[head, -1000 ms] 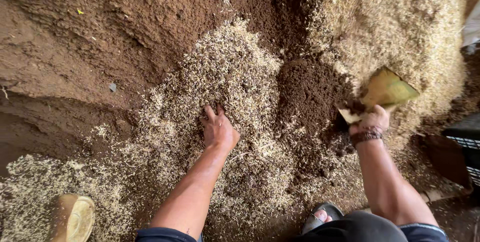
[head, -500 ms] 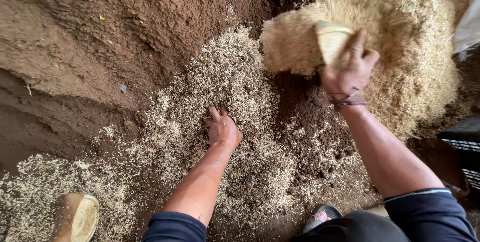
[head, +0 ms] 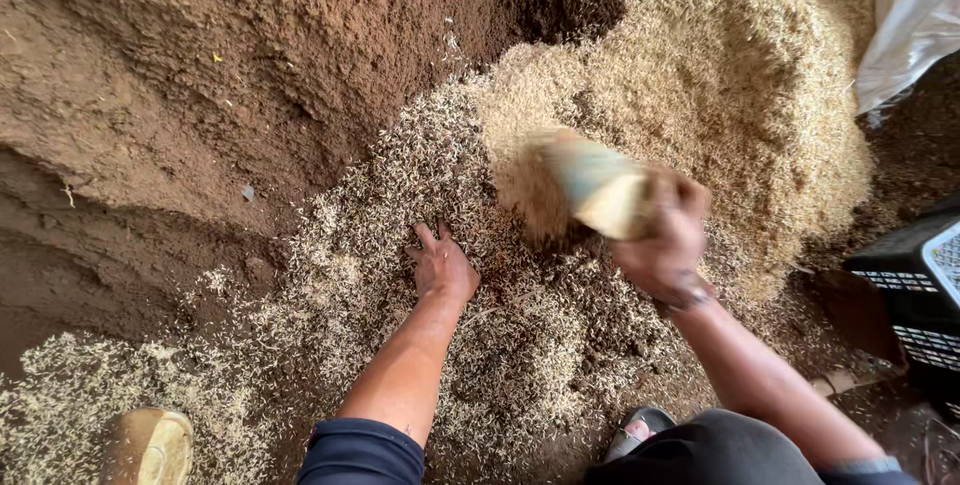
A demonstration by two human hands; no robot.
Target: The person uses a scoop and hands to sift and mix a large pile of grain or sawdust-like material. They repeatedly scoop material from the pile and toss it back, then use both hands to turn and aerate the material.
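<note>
A pale yellow scoop [head: 600,185], blurred with motion, is tipped near the centre of the view, slightly toward two o'clock, with a clump of tan rice husk [head: 530,200] spilling off its left edge. The right hand [head: 665,245] has its fingers wrapped tight around the scoop's near end; a dark band sits at the wrist.

At about seven o'clock from the scoop, the left hand [head: 442,267] lies flat with fingers spread, palm down on a layer of husk scattered over dark soil [head: 520,345]. It holds nothing.

At one to two o'clock rises a large heap of rice husk [head: 740,75]. From nine to twelve o'clock a bank of reddish-brown earth [head: 200,65] slopes upward, with a darker hollow at its top edge.

A black plastic crate [head: 915,295] stands at the right edge at four o'clock, and a white sack [head: 915,25] hangs at the upper right corner. The person's sandalled foot [head: 635,430] shows at six o'clock, and a worn tan boot toe [head: 150,445] at the lower left corner.

Risks, as a judgement: the scoop is moving fast, so husk could land on the resting left hand or scatter unevenly. Fine dust may rise toward the face. The loose husk heap could slump toward the crate, and the foot stands close to shifting material.
</note>
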